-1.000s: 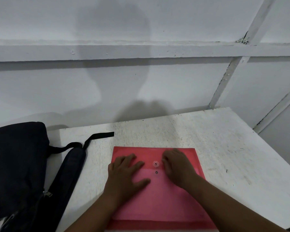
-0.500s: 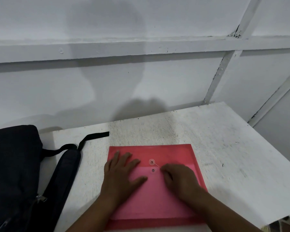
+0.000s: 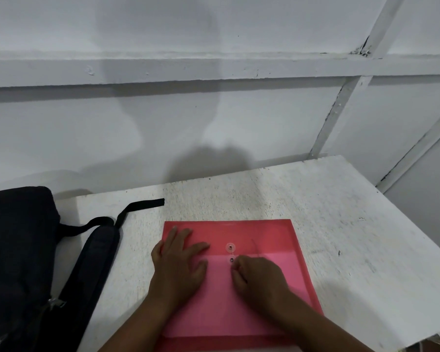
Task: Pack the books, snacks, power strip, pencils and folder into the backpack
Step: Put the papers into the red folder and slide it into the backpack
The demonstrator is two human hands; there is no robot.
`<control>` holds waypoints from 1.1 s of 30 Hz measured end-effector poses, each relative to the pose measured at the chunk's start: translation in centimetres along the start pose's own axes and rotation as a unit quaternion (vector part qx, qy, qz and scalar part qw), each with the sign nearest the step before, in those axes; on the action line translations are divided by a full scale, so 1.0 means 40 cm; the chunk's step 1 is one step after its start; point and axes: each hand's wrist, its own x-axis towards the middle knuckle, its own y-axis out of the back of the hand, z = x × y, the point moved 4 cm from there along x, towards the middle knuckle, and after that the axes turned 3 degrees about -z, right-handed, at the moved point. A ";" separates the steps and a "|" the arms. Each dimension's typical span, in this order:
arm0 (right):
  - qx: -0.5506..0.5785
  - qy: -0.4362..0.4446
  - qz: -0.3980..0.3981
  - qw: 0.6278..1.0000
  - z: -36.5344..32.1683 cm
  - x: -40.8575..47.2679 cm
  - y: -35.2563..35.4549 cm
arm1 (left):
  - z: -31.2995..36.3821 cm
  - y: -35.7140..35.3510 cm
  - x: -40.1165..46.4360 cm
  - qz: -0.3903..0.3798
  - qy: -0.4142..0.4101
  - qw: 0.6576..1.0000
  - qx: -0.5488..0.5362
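Partly cropped folder [image 3: 262, 240] | left hand [image 3: 179, 265] flat | right hand [image 3: 258, 278] fingers curled, maybe pinching string [image 3: 255, 246]

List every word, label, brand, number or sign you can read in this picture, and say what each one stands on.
None: no readable text shows anywhere in this view.
Red folder: no print or label on its face, only two string-tie buttons.
Black backpack: no brand tag or logo to be seen on the part in view.
White table and wall: bare of writing, only scuffs and specks.
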 end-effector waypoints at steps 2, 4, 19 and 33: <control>-0.007 0.015 -0.013 1.000 -0.006 0.010 0.006 | -0.002 -0.001 0.000 -0.004 0.003 1.000 -0.006; -0.009 0.031 -0.030 0.999 -0.010 0.029 0.013 | -0.004 0.000 0.000 -0.006 0.008 1.000 -0.022; 0.020 0.034 -0.070 0.997 -0.017 0.208 0.081 | 0.000 0.011 -0.006 0.003 0.009 0.998 -0.057; 0.012 0.036 -0.085 0.996 0.037 0.245 0.089 | 0.001 0.015 -0.004 0.009 0.008 0.998 -0.062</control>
